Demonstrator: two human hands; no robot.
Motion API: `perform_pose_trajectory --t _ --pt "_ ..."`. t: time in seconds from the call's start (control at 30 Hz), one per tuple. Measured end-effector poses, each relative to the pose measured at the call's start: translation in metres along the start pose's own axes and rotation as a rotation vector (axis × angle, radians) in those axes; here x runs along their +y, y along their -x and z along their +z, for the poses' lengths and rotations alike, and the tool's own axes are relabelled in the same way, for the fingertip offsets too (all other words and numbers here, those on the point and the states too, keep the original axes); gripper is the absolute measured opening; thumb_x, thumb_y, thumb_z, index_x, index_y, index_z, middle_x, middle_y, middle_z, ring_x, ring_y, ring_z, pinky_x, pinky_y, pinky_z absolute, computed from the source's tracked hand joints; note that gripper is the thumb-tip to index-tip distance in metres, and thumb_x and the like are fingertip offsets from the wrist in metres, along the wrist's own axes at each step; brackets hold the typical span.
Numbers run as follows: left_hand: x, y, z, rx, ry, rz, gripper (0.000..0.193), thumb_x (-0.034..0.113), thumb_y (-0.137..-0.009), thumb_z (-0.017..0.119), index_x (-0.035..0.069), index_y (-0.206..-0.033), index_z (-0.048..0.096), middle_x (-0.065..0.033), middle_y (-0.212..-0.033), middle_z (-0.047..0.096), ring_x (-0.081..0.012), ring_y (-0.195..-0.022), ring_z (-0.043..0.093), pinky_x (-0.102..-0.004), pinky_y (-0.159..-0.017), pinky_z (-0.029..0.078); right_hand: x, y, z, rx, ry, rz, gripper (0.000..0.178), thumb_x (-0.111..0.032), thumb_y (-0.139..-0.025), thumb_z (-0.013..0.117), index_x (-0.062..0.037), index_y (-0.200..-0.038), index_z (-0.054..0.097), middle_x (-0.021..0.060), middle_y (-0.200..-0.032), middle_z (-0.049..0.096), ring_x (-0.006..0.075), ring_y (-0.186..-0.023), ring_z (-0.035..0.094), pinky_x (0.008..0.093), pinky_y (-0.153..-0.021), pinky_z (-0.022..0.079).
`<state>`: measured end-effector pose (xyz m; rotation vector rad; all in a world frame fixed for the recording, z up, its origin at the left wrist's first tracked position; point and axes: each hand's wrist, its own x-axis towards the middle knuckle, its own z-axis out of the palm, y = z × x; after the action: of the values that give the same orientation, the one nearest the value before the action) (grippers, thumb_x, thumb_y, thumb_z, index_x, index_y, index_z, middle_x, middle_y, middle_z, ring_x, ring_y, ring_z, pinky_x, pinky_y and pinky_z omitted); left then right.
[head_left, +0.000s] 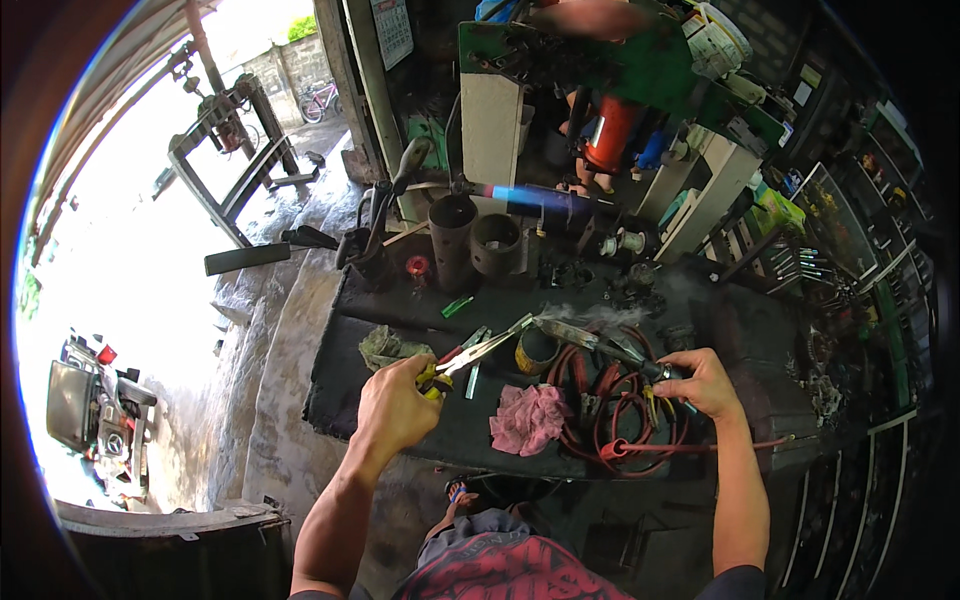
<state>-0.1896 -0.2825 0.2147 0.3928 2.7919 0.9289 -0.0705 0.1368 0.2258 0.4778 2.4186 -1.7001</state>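
My left hand (398,402) is closed round the yellow grips of a pair of long-nose pliers (480,352), jaws pointing away to the right. In my right hand (703,384) is the dark handle of what looks like a soldering iron (575,333) with a blocky grey head. The two tools' tips nearly meet over the dark workbench (390,310), and pale smoke drifts right from there. Whatever the pliers' jaws grip is too small to make out. Just below the tips stands a short yellowish cylinder (537,352). A crumpled pink cloth (530,420) lies nearer me.
A blue flame (530,196) burns at the bench's back, beside two dark metal cylinders (453,240). Coiled red hose (575,425) lies by my right hand. A grey rag (390,348) and green-handled tool (457,307) lie left. Across the bench, a person's feet (590,185) show.
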Motion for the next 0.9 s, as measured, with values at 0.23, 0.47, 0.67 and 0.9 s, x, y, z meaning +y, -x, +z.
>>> perform_pose_trajectory --t 0.23,0.47,0.67,0.9 --pt "-0.004 0.000 0.002 -0.002 -0.011 0.006 0.041 0.020 -0.080 0.073 0.007 -0.119 0.074 -0.0212 -0.108 0.074 -0.0419 -0.104 0.070 -0.0474 -0.090 0.054 0.007 -0.003 0.002 -0.009 -0.007 -0.036 0.029 0.002 -0.076 0.087 0.0057 -0.103 0.079 0.0053 -0.083 0.076 0.0086 -0.073 0.068 0.0250 -0.065 0.052" --pt "-0.007 0.000 0.007 0.043 0.011 0.012 0.038 0.016 -0.077 0.077 0.006 -0.114 0.075 -0.0199 -0.103 0.075 -0.0396 -0.100 0.072 -0.0443 -0.089 0.055 0.015 -0.006 0.003 0.001 0.016 -0.027 0.030 -0.002 -0.075 0.090 0.0038 -0.103 0.079 0.0025 -0.079 0.074 0.0056 -0.063 0.061 0.0240 -0.054 0.043" --pt "-0.006 -0.002 0.006 0.029 -0.010 -0.011 0.040 0.016 -0.077 0.078 0.006 -0.116 0.075 -0.0191 -0.104 0.076 -0.0392 -0.101 0.072 -0.0440 -0.090 0.055 0.017 -0.008 0.006 0.000 0.004 -0.019 0.030 -0.002 -0.076 0.089 0.0039 -0.103 0.079 0.0031 -0.077 0.075 0.0050 -0.060 0.061 0.0227 -0.052 0.042" --pt "-0.012 0.003 0.004 0.070 0.134 -0.057 0.043 0.017 -0.078 0.079 0.006 -0.119 0.074 -0.0183 -0.099 0.076 -0.0361 -0.092 0.073 -0.0415 -0.084 0.056 0.012 -0.011 0.021 0.008 -0.090 0.048 0.026 -0.004 -0.080 0.087 0.0045 -0.103 0.077 0.0051 -0.074 0.073 0.0048 -0.055 0.058 0.0217 -0.049 0.041"
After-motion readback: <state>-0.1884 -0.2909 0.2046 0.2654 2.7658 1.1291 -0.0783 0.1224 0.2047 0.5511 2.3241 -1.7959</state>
